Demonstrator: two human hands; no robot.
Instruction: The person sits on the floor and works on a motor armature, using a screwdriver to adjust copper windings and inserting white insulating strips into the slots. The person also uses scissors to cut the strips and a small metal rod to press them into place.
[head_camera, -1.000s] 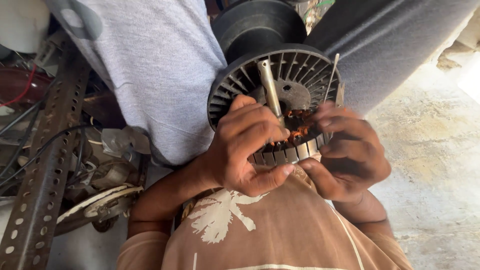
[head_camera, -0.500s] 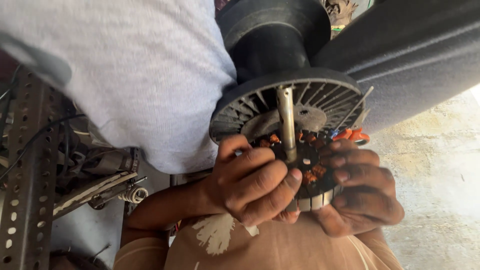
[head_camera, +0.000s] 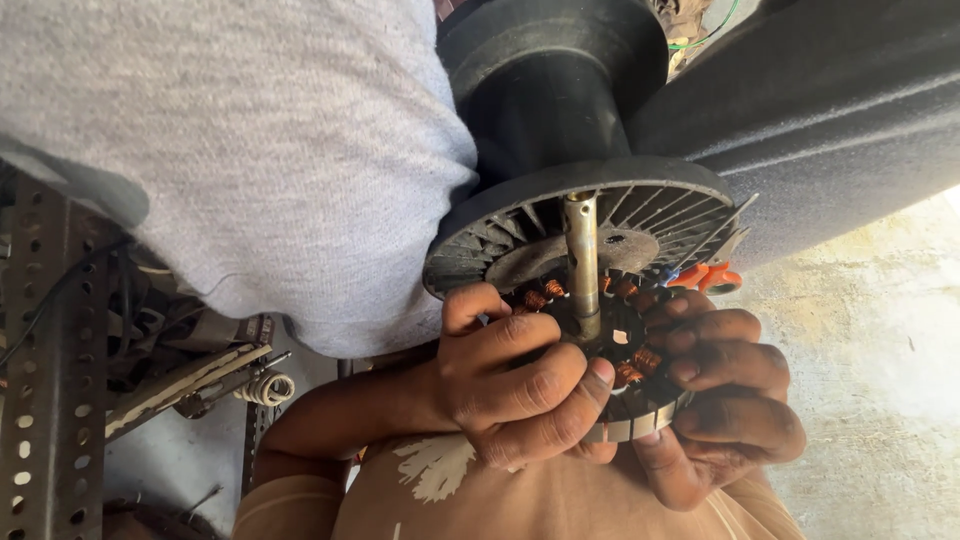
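Both hands clamp a round steel motor stator with copper-coloured windings (head_camera: 625, 375), held above the lap: the left hand (head_camera: 515, 385) wraps its fingers over the near face, and the right hand (head_camera: 725, 395) cups the rim from the other side. A bare metal shaft (head_camera: 581, 262) rises from the stator's centre, in front of a black finned plastic rotor housing (head_camera: 600, 215). To the right lies a pale, stained concrete floor (head_camera: 880, 380); to the left stands a grey perforated steel angle frame (head_camera: 45, 380).
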